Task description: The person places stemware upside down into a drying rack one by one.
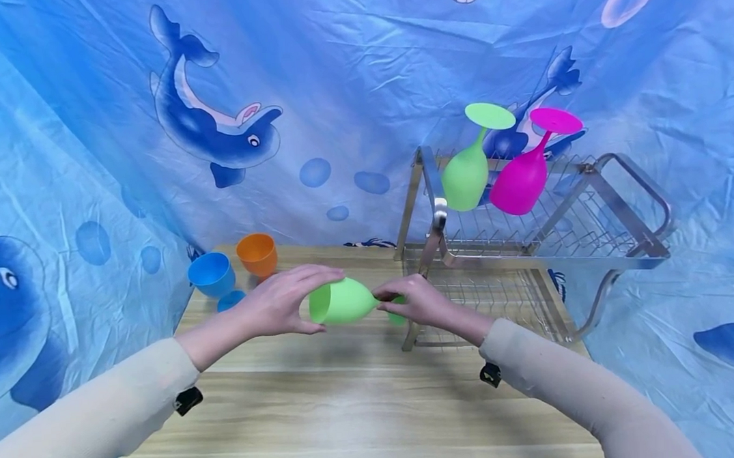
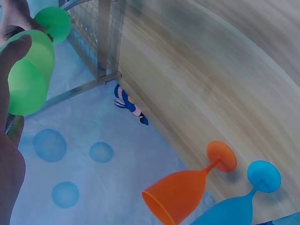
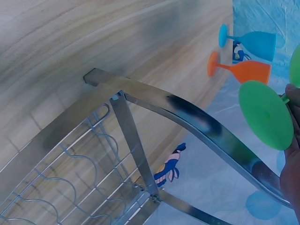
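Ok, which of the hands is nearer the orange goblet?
Left. In the head view, the left hand is just below and right of the orange goblet; the right hand is farther right, pinching the held green goblet by its stem.

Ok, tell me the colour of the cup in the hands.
The cup is light green, clearest in the head view.

Before me, the left hand [image 2: 10, 161] is gripping a green goblet [image 2: 36, 72] while the right hand [image 2: 14, 18] is holding it near the foot [image 2: 56, 24]. Near this grip a metal rack [image 2: 103, 44] is standing; well apart from it, an orange goblet [image 2: 180, 194] and a blue goblet [image 2: 232, 210] are standing.
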The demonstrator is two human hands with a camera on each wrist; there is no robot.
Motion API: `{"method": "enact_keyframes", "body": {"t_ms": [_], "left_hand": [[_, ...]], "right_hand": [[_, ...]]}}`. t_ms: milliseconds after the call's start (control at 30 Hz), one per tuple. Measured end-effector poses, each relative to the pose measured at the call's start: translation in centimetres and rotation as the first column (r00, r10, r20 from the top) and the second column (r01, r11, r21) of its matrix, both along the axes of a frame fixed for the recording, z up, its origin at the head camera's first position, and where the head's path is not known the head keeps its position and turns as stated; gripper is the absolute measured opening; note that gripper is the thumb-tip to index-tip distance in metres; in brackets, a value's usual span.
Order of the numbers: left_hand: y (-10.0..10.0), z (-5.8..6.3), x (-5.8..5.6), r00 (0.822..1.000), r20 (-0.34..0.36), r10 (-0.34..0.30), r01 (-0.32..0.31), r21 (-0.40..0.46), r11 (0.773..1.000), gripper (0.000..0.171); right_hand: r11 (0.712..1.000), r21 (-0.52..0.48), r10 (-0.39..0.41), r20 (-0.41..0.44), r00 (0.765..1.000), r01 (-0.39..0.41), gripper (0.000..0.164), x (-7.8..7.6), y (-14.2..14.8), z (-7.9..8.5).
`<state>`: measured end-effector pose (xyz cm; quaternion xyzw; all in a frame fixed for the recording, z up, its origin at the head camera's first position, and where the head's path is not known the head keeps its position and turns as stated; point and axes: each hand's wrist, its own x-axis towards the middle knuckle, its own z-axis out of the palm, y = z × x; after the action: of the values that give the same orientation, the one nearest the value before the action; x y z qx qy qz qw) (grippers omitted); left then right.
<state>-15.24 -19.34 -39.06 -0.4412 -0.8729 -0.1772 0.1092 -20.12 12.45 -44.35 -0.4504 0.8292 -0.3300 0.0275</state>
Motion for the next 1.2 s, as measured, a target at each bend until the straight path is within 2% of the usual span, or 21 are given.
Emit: {"method": "enact_keyframes", "body": {"t_ms": [133, 300, 433, 533, 633, 800, 867, 933, 1100, 1200], "left_hand": [[-0.4, 0.3, 0.3, 0.999, 0.041, 0.030, -0.031, 0.033, 0.999, 0.096], [-1.5, 0.2, 0.8, 0.988, 0.107, 0.115, -0.122, 0.059, 0.991, 0.093], [-2.4, -0.2, 1.4, 0.968, 0.159, 0.196, -0.214, 0.099, 0.972, 0.092], [-3.0, -0.7, 1.8, 0.944, 0.201, 0.262, -0.292, 0.137, 0.947, 0.091], [-3.5, -1.5, 2.2, 0.915, 0.238, 0.325, -0.370, 0.179, 0.911, 0.089], [-3.7, -2.5, 2.9, 0.883, 0.275, 0.380, -0.452, 0.282, 0.846, 0.088], [-3.5, -2.9, 3.2, 0.876, 0.310, 0.368, -0.465, 0.343, 0.816, 0.088], [-3.1, -3.3, 3.4, 0.869, 0.358, 0.343, -0.474, 0.400, 0.785, 0.088], [-2.0, -4.1, 4.1, 0.839, 0.466, 0.279, -0.504, 0.476, 0.721, 0.083], [-1.3, -4.4, 4.5, 0.824, 0.510, 0.247, -0.518, 0.501, 0.693, 0.082]], "right_hand": [[0.999, -0.041, -0.022, 0.006, 1.000, 0.023, 0.035, 0.2, 0.0, 0.6], [0.989, -0.108, -0.099, 0.029, 0.995, 0.101, 0.039, 1.0, 0.6, 1.4], [0.956, -0.222, -0.157, 0.168, 0.973, 0.193, 0.040, 2.4, 1.3, 1.6], [0.918, -0.307, -0.154, 0.309, 0.938, 0.252, 0.040, 3.8, 1.7, 1.0], [0.896, -0.350, -0.099, 0.439, 0.893, 0.271, 0.043, 5.1, 1.6, -0.2], [0.868, -0.417, 0.062, 0.629, 0.775, 0.269, 0.055, 6.3, 0.1, -2.6], [0.853, -0.445, 0.113, 0.665, 0.738, 0.270, 0.060, 6.4, -0.8, -3.4], [0.835, -0.476, 0.151, 0.681, 0.716, 0.276, 0.064, 6.4, -1.7, -4.0], [0.779, -0.530, 0.182, 0.701, 0.689, 0.334, 0.076, 5.8, -3.8, -4.0], [0.741, -0.553, 0.202, 0.724, 0.660, 0.380, 0.081, 5.4, -4.8, -3.6]]}}
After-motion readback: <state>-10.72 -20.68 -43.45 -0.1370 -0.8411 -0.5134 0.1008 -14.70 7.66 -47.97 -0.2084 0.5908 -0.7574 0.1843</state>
